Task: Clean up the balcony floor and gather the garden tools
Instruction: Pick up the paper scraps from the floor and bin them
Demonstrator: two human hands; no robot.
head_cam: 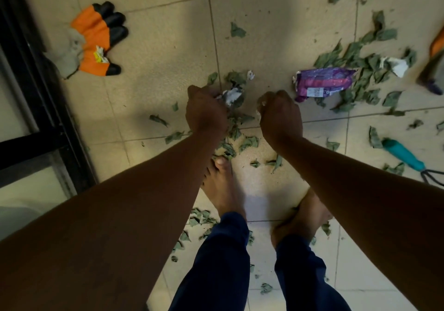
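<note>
We saw the orange gloves (97, 38) lying far left, our left hand (206, 111) clenched on leaves and crumpled paper (232, 97), our right hand (280, 116) fisted, perhaps around scraps, and the teal hand rake (403, 154) cut off at right.

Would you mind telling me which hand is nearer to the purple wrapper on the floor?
Right. The right hand is closed just left of the purple wrapper, almost beside it. The left hand is farther left, clutching leaves and paper scraps.

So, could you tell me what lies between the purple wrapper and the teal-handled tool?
In the head view, scattered leaves on tile lie between the purple wrapper and the teal-handled tool.
</note>
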